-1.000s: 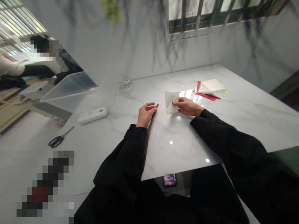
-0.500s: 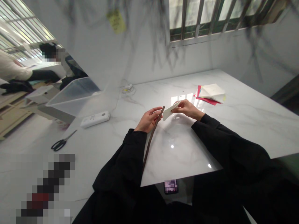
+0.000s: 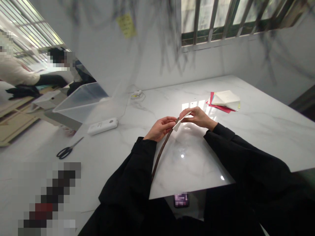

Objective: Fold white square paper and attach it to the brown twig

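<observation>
My left hand pinches a thin brown stick near its upper end, the fingers closed around it. The stick curves slightly and runs down toward the table's front edge beside my left sleeve. In my right hand is a small white piece of paper, gripped between thumb and fingers. Seen almost edge-on, the paper lies against the top of the stick, where both hands meet. Some fingertips are hidden behind the paper and stick.
On the white marbled table, colored and cream papers lie to the right. Black-handled scissors, a white device and a clear plastic bin are at left. Another person sits beyond.
My right hand has brought the paper to the stick's upper end and turned it more edge-on. My left hand has moved slightly right, and the stick looks more curved.
</observation>
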A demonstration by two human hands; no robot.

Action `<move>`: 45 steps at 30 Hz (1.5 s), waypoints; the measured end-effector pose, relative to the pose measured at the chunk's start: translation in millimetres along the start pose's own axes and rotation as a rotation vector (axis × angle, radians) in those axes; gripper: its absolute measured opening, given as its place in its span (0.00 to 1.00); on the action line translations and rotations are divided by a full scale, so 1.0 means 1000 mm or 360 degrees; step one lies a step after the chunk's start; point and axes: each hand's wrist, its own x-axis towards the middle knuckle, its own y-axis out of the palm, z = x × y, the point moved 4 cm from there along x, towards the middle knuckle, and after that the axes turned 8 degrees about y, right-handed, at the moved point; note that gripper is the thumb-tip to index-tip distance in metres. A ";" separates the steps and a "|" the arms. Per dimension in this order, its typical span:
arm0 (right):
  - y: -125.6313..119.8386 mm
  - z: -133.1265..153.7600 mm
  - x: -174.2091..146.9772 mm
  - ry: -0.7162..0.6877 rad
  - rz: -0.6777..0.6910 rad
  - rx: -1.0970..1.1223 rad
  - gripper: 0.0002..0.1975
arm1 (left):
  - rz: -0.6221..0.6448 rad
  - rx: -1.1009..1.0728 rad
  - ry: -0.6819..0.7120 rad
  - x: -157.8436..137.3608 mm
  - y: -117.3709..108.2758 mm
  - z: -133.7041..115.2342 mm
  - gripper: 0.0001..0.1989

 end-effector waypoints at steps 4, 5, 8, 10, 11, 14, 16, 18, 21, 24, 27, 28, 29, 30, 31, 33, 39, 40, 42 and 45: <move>0.001 0.002 -0.001 0.0006 0.0007 -0.0007 0.17 | 0.0040 0.0010 0.0020 0.000 0.001 -0.001 0.23; 0.001 0.003 -0.001 0.0016 0.0005 -0.0012 0.18 | 0.0041 0.0013 0.0027 0.000 0.001 -0.001 0.23; 0.001 0.003 -0.001 0.0042 -0.0001 -0.0026 0.18 | 0.0042 0.0010 0.0045 0.000 0.001 -0.001 0.22; 0.001 0.002 -0.001 0.0039 0.0009 -0.0034 0.18 | 0.0047 0.0008 0.0049 0.000 0.001 -0.002 0.22; 0.001 0.002 -0.001 0.0035 0.0013 -0.0040 0.17 | 0.0050 0.0010 0.0052 -0.001 0.001 -0.002 0.22; 0.001 0.002 -0.002 0.0023 0.0011 -0.0067 0.16 | 0.0067 0.0026 0.0068 -0.002 0.004 -0.005 0.22; 0.001 0.004 -0.002 0.0010 0.0010 -0.0083 0.15 | 0.0075 0.0029 0.0083 -0.003 0.006 -0.007 0.22; 0.000 0.006 -0.004 -0.0022 0.0008 -0.0095 0.15 | 0.0073 0.0018 0.0097 -0.004 0.008 -0.009 0.22; -0.001 0.010 -0.005 -0.0089 -0.0009 -0.0118 0.14 | 0.0063 -0.0013 0.0107 -0.004 0.011 -0.012 0.23; -0.002 0.012 -0.005 -0.0139 -0.0017 -0.0142 0.13 | 0.0062 -0.0029 0.0103 -0.004 0.013 -0.013 0.23; -0.002 0.012 -0.005 -0.0132 -0.0019 -0.0160 0.13 | 0.0061 -0.0015 0.0113 -0.005 0.014 -0.014 0.23; -0.002 0.012 -0.005 -0.0127 -0.0020 -0.0160 0.13 | 0.0063 -0.0008 0.0116 -0.005 0.014 -0.014 0.23; -0.002 0.012 -0.005 -0.0126 -0.0022 -0.0156 0.13 | 0.0066 -0.0002 0.0119 -0.005 0.013 -0.014 0.22; -0.002 0.012 -0.005 -0.0126 -0.0024 -0.0151 0.13 | 0.0069 0.0003 0.0121 -0.005 0.013 -0.014 0.22; -0.003 0.012 -0.005 -0.0125 -0.0024 -0.0147 0.12 | 0.0071 0.0007 0.0122 -0.005 0.012 -0.014 0.22; -0.003 0.012 -0.005 -0.0106 -0.0027 -0.0145 0.12 | 0.0076 0.0022 0.0124 -0.004 0.010 -0.012 0.23; -0.001 0.008 -0.004 0.0070 0.0006 -0.0012 0.15 | 0.0101 0.0018 0.0150 -0.001 0.005 -0.007 0.24; 0.000 0.008 -0.004 0.0101 0.0025 0.0039 0.17 | 0.0105 0.0010 0.0149 -0.001 0.005 -0.005 0.25; 0.003 0.007 -0.003 0.0159 0.0061 0.0145 0.21 | 0.0118 0.0010 0.0150 0.000 0.005 -0.004 0.27; 0.006 0.006 -0.004 0.0244 0.0107 0.0282 0.25 | 0.0136 0.0017 0.0156 0.001 0.006 -0.002 0.28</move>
